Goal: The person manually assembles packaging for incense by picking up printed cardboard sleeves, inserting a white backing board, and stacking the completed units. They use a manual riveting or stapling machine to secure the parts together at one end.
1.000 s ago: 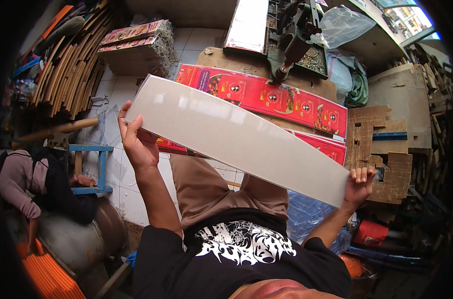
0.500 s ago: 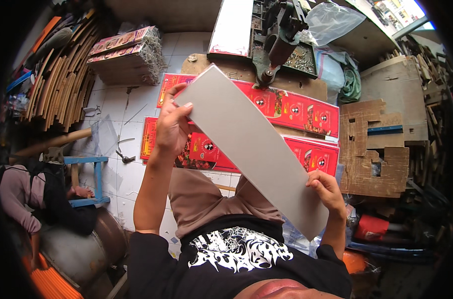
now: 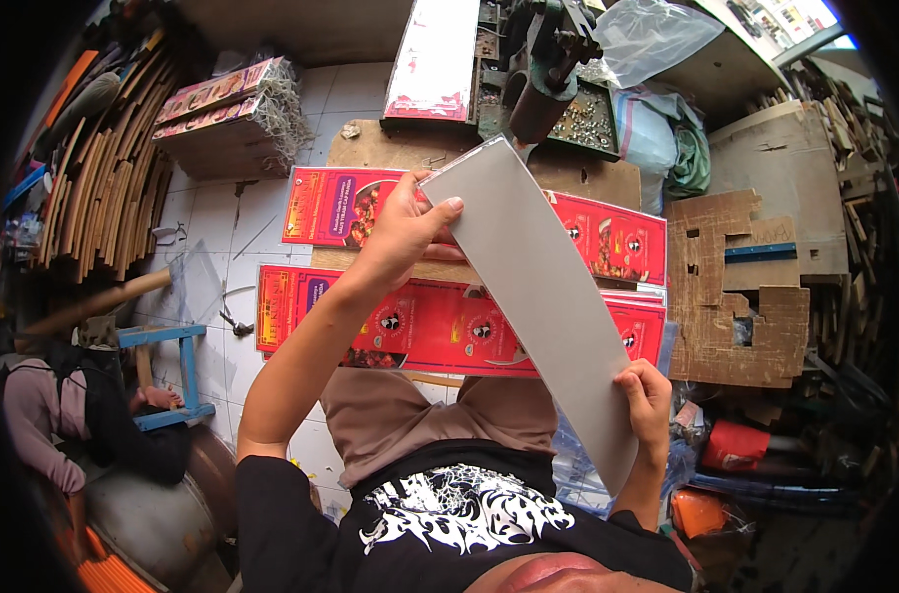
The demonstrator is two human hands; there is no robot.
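Observation:
A long plain grey panel (image 3: 538, 287) slants across in front of me, held up off the work board. My left hand (image 3: 420, 222) grips it near its far end, thumb on the grey face and fingers behind. Lower down, my right hand (image 3: 644, 395) pinches the panel's right edge near its close end. Beneath it lie red printed panels with food pictures: a farther one (image 3: 316, 210) and a nearer one (image 3: 370, 326), both partly covered by the grey panel and my left arm. The farther one rests on a brown wooden board (image 3: 366, 148).
Beyond the board stands a dark metal press (image 3: 543, 99), with a tray of small metal parts (image 3: 590, 124) beside it and a stack of white-faced panels (image 3: 435, 59). Cut brown board (image 3: 701, 346) lies right. Bundled panels (image 3: 212, 148) stand left; another person (image 3: 49, 385) works lower left.
The grey panel has swung steeper, its far end moving right along with my left hand. More of the red panels' left ends shows. The whole view has shifted slightly.

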